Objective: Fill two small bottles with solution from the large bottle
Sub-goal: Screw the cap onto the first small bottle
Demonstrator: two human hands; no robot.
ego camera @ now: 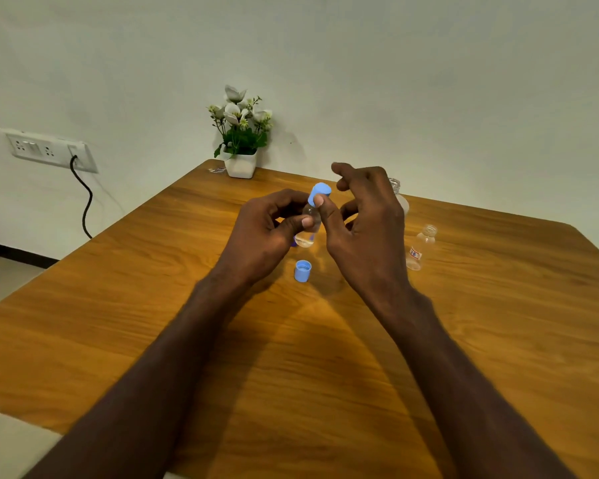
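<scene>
My left hand [270,229] grips a small clear bottle [308,233] above the table, with a little liquid at its bottom. A blue cap [320,193] sits on the bottle's neck, and the thumb of my right hand [363,223] touches its side; the other right fingers are spread and loosely bent. A second blue cap [302,270] lies loose on the table below the hands. Another small clear bottle [421,248] with a label stands uncapped to the right. The large bottle [398,195] is mostly hidden behind my right hand; only its open neck and shoulder show.
The wooden table [291,357] has a white pot of flowers [241,140] at its far edge by the wall. A wall socket panel [49,150] with a black cable is on the left.
</scene>
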